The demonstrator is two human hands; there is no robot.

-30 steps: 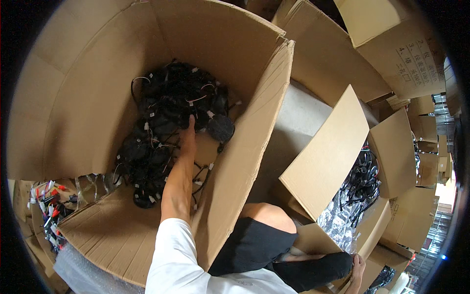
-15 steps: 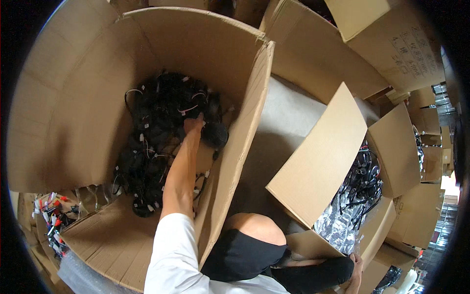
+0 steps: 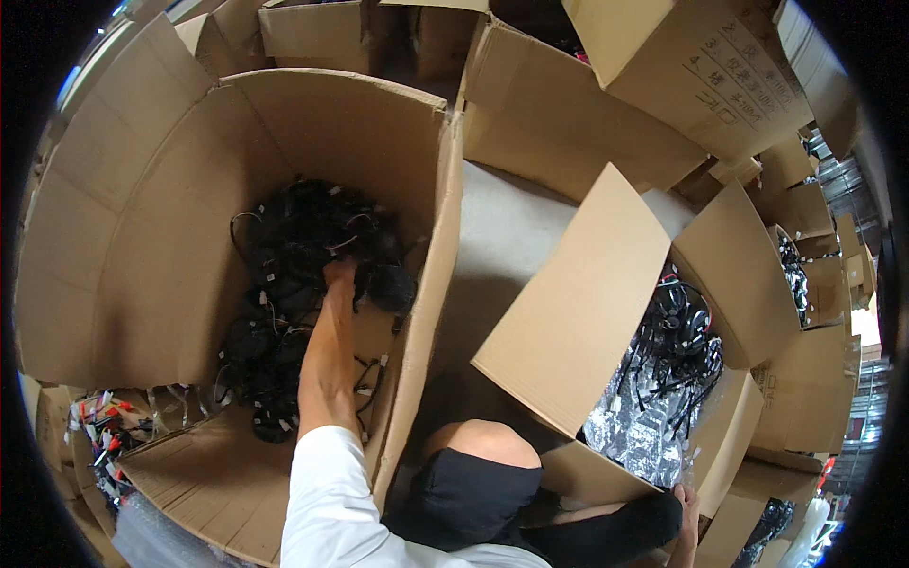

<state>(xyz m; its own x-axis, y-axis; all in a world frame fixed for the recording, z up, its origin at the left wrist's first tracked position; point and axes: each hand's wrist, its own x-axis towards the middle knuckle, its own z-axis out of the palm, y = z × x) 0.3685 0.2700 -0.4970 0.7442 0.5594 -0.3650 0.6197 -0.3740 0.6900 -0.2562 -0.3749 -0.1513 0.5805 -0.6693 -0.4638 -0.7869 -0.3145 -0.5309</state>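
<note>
My left hand (image 3: 339, 272) reaches deep into a large cardboard box (image 3: 142, 312), down among black wired parts (image 3: 322, 222) with thin cables and small white connectors. Its fingers are buried in the dark pile, so what they hold is hidden. Next to this hand is a rounded black piece (image 3: 391, 287). My right hand (image 3: 684, 506) is at the near corner of a smaller open box (image 3: 578, 331), fingers curled over its edge beside a clear plastic bag (image 3: 639, 426). Black cables (image 3: 677, 327) lie on that bag inside the box.
A tall wall of the large box (image 3: 426, 284) stands between my arms. My bent knee (image 3: 483, 445) is between the two boxes. More cartons (image 3: 559, 123) stand behind and to the right. Red and white connector leads (image 3: 109, 435) lie in a container at left, near bubble wrap (image 3: 180, 525).
The view has shifted, so the boxes sit further left and most of the far area lower. My left hand appears sunk deeper among the black parts. The right hand keeps to the box corner.
</note>
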